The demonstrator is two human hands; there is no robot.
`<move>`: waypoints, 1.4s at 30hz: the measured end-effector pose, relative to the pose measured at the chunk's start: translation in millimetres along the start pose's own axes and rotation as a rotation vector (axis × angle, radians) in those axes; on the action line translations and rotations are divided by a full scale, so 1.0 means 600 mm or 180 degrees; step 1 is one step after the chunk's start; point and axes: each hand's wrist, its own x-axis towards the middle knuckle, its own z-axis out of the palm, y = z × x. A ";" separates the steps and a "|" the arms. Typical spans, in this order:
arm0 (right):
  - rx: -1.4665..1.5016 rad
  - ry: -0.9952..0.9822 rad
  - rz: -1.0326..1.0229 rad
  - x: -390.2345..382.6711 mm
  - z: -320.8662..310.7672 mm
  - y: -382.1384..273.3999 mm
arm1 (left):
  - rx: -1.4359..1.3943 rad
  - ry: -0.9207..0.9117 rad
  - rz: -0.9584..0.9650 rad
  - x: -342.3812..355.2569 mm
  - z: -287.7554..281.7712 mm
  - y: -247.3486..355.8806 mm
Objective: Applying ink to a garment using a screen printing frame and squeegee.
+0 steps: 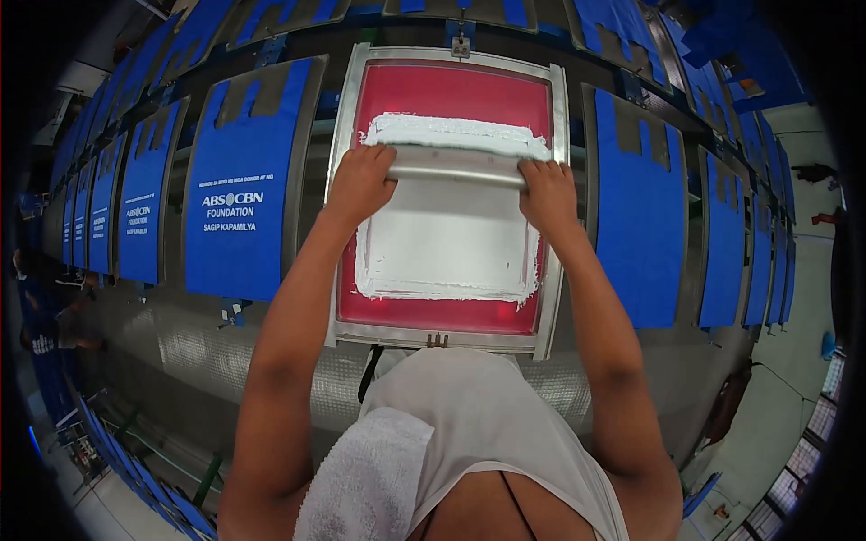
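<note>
Both my arms reach forward over a screen-printing frame [557, 135] with a metal border and red mesh. My left hand [363, 182] is closed round the left end of a wide metal squeegee [456, 169]. At its right end, my right hand [548, 194] grips the same squeegee. The tool lies crosswise on the mesh, in the far part of the white ink [442, 239]. Thick ink ridges run along the edges of the white area and beyond the blade. The blade's lower edge is hidden in the ink. Whatever lies beneath the frame is covered.
Blue bag-shaped fabric pieces lie on boards either side, one with white print [239, 180] at left and a plain one [636, 216] at right. More rows stand beyond. A metal clamp [461, 45] sits at the frame's far edge. Another person [56, 338] is at far left.
</note>
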 end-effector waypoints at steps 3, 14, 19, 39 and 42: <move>-0.0162 -0.0227 -0.0148 0.000 0.057 -0.010 | 0.0386 -0.0447 -0.0098 -0.028 0.064 -0.016; 0.0732 -0.1422 0.0171 -0.248 -0.109 -0.123 | -0.0334 -0.1095 -0.0661 -0.270 -0.089 0.156; 0.0614 -0.1879 0.0303 -0.251 -0.078 -0.119 | -0.0599 -0.1048 -0.0606 -0.285 -0.048 0.143; 0.0187 -0.1963 0.0313 -0.064 -0.069 -0.034 | -0.0006 -0.1512 -0.1023 -0.080 -0.058 0.049; 0.0483 -0.1856 0.0321 -0.224 -0.097 -0.115 | -0.0421 -0.1369 -0.0722 -0.243 -0.067 0.134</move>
